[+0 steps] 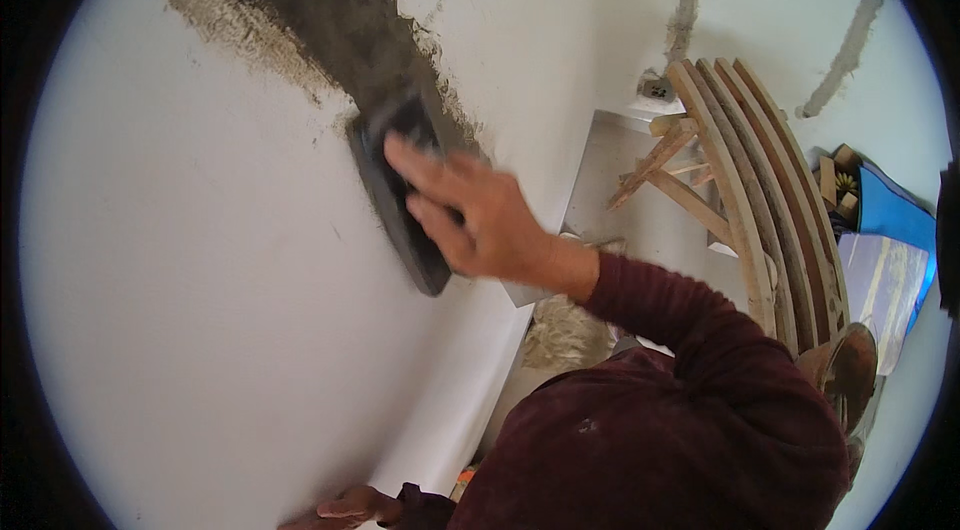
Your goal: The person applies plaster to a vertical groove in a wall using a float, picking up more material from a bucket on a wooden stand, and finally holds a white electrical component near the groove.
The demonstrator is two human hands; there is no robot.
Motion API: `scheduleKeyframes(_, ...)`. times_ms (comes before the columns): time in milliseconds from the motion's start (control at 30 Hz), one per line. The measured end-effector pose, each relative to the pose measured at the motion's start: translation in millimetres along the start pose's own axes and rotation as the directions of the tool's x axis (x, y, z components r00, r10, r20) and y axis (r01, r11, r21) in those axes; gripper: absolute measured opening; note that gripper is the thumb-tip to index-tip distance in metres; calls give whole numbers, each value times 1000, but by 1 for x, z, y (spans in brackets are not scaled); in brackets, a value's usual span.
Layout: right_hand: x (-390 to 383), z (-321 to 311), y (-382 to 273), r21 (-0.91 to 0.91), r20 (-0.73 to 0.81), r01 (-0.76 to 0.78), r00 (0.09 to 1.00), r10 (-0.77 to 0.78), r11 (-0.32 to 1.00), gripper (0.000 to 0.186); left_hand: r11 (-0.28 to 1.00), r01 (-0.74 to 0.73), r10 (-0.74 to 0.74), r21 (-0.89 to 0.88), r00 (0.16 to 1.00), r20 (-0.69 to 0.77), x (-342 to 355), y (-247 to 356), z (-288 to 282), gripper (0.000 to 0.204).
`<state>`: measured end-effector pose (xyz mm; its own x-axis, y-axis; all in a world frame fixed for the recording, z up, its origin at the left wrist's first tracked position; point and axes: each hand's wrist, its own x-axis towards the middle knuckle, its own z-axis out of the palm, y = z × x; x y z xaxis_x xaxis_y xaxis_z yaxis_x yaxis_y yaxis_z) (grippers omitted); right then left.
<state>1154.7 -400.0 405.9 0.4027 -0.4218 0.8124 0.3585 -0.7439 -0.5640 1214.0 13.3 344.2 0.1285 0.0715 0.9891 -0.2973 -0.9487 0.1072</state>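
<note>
Your right hand (480,220) sits at centre frame, fingers wrapped over a dark float (395,200) and pressing it flat against the white wall (200,280). The float's upper end meets a band of grey mortar (320,10) running up to the top left. Your left hand (345,508) lies at the bottom edge, fingers loosely spread against the wall, grasping nothing.

At right, a blue sheet (895,215) lies by the frame's edge, with a pale printed bag (880,285) just below it. Above them a small box (838,185) holds bits too small to tell. A rusty round pan (848,370) shows at lower right; its contents are hidden. Curved wooden ribs (760,190) arc between these and the wall. A small socket (656,88) sits on the wall at upper centre-right.
</note>
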Motion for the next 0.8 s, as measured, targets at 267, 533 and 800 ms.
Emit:
scheduleKeyframes(267, 129, -88, 90, 123, -384, -430, 811, 442, 895, 47, 978, -17, 9, -206, 999, -39, -1, -1, 9, 58)
scheduleKeyframes(533, -56, -76, 10, 368, -160, -559, 749, 643, 743, 56, 933, -78, 65, -352, 997, -50, -8, 31, 22, 58)
scheduleKeyframes(800, -216, -189, -152, 480, -198, -655, 567, 799, 584, 77, 855, -118, 129, -505, 992, -14, -14, 71, 6, 59)
